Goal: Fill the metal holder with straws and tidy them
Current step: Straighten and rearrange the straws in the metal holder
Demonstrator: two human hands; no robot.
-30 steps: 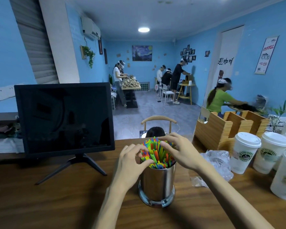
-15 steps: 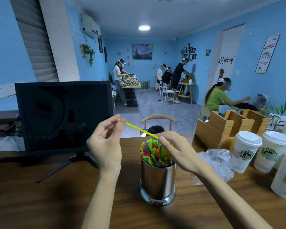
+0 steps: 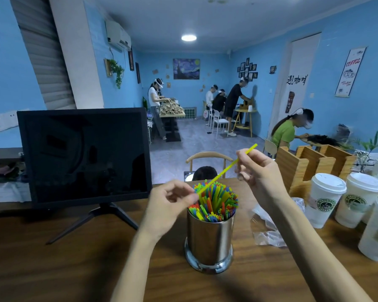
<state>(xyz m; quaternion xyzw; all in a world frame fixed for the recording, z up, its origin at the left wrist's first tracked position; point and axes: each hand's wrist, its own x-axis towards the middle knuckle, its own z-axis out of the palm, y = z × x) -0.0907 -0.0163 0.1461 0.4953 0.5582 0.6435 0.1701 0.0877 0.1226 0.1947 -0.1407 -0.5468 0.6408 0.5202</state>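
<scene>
Head | both hands, left hand (image 3: 170,205) and right hand (image 3: 258,173), pinch yellow straw (image 3: 225,170) above metal holder (image 3: 210,238)

head: single wide-angle view from the wearer's head | faces forward and down | bench (image 3: 52,269) close in lower frame | room recedes in upper frame
</scene>
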